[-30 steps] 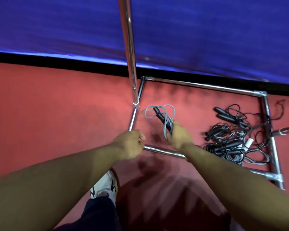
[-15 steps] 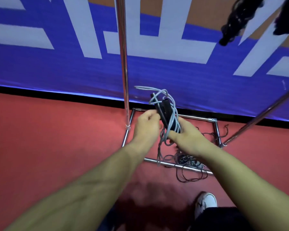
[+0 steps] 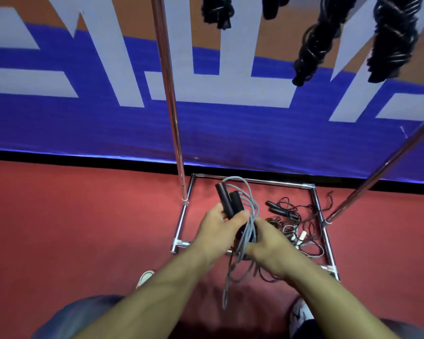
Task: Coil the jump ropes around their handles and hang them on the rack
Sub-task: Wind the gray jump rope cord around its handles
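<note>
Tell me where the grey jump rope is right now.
In the head view the grey jump rope is at centre, held up between the left hand and the right hand, above the rack's floor frame, left of the tangled ropes.

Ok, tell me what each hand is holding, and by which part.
Left hand grips the grey jump rope's two black handles; right hand holds its grey cord just below.

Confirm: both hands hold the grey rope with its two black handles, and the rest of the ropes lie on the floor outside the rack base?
Not quite. The head view shows the tangled ropes on the floor inside the rack base, not outside. Left hand and right hand do hold the grey rope and black handles.
</note>
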`<state>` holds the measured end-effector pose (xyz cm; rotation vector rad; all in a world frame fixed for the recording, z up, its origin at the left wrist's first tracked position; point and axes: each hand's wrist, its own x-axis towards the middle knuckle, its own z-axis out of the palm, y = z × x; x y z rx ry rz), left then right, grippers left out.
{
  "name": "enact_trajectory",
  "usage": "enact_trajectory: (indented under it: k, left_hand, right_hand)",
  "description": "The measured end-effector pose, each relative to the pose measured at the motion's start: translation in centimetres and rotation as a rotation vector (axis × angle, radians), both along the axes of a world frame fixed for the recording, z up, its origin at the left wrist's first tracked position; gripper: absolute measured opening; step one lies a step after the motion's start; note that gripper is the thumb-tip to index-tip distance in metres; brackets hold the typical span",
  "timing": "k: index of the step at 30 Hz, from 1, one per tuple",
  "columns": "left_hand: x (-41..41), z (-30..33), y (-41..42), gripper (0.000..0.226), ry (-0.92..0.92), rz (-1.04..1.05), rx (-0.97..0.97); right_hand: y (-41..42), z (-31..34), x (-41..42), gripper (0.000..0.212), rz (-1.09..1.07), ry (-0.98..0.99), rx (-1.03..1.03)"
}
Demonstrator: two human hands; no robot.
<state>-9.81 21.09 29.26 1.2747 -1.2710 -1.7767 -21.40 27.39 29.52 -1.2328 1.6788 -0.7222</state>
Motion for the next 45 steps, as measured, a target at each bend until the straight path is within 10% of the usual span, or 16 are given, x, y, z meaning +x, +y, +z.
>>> enact_trajectory:
  k: [22,34,45]
  left_hand:
    - [1.5,1.9,-7.1,0.006,0.305,0.344,-0.097]
    - [1.6,2.4,-6.6,0.010,0.426,0.285,0.012]
    - [1.6,2.3,-6.3,0.016,0.464,0.169,0.170]
  right_hand:
    - [-4.1,0.9,-5.2,0.028,-0.693,-0.323,-0.091]
    - [-3.4,0.8,-3.1,0.062,-0.385,0.501,0.164]
    - [-2.6,0.8,-1.2,0.068,-0.074,0.098,-0.162]
